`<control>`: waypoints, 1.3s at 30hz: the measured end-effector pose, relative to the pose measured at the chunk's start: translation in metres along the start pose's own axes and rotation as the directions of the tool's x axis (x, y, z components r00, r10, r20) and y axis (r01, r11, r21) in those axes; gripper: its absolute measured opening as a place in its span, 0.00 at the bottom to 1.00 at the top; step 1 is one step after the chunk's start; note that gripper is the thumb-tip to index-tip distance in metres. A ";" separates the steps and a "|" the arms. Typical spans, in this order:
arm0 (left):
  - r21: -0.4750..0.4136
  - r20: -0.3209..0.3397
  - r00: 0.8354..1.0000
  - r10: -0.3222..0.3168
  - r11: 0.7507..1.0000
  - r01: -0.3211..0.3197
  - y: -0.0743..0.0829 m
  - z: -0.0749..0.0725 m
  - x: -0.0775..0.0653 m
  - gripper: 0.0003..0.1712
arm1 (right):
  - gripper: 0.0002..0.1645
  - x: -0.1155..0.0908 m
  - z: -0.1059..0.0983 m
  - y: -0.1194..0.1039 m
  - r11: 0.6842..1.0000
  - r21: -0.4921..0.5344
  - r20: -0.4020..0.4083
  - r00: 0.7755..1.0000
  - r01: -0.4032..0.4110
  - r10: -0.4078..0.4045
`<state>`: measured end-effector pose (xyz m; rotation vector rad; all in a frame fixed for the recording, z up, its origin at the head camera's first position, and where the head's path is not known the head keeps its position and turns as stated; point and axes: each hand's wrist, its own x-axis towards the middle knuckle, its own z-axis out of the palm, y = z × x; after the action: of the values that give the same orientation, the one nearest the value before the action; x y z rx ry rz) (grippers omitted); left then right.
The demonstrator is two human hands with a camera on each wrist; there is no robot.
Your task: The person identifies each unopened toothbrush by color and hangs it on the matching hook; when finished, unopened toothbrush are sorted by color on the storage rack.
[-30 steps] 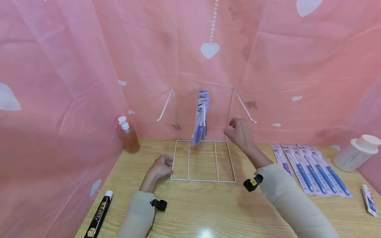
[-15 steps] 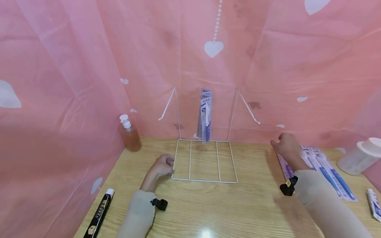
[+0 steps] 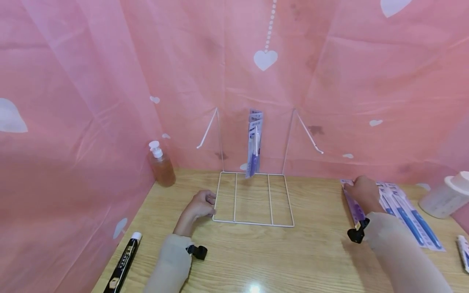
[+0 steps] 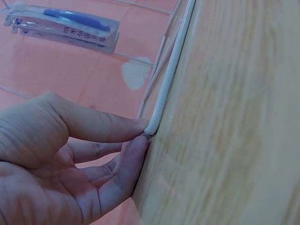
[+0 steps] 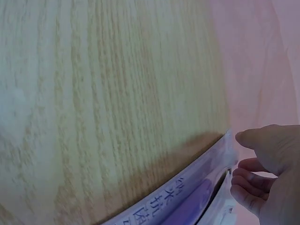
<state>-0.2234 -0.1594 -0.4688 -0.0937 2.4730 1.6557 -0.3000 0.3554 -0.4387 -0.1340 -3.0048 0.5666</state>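
My left hand (image 3: pixel 200 204) pinches the front left corner of a white wire display rack (image 3: pixel 253 223); in the left wrist view, thumb (image 4: pixel 133 129) and forefinger meet at the rod's bend. Several packaged toothbrushes (image 3: pixel 253 150) hang from the rack's middle hook. At the right, my right hand (image 3: pixel 364 193) is at the top end of a purple toothbrush pack (image 3: pixel 354 209) lying on the table. The right wrist view shows the thumb and fingers (image 5: pixel 248 199) at that end of the pack (image 5: pixel 187 201), with a gap between them.
Several blue toothbrush packs (image 3: pixel 412 221) lie right of the purple one, partly under my right arm. A white bottle (image 3: pixel 443 197) and a toothpaste tube (image 3: pixel 463 252) are farther right. A pump bottle (image 3: pixel 163 169) and a black tube box (image 3: pixel 122 264) are at the left.
My right hand has moved from beside the rack's right side to the purple pack, then lowered onto its top end. The hanging packs have swung slightly. My left hand stays at the rack's corner.
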 end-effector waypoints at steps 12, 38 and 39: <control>0.006 0.008 1.000 -0.016 1.000 0.016 0.001 -0.001 0.001 0.31 | 0.14 0.010 0.015 0.009 0.998 -0.039 0.013 0.999 -0.046 0.047; -0.004 -0.001 1.000 -0.028 1.000 0.028 -0.002 -0.009 0.003 0.30 | 0.20 -0.019 -0.009 -0.081 0.919 -0.069 -0.292 0.873 0.389 -0.391; -0.004 -0.002 1.000 -0.027 1.000 0.027 -0.002 -0.010 0.003 0.30 | 0.20 -0.023 -0.009 -0.087 0.910 -0.067 -0.313 0.857 0.410 -0.410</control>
<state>-0.2266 -0.1689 -0.4677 -0.1287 2.4581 1.6510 -0.2821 0.2753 -0.3998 0.3742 -2.5973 0.4482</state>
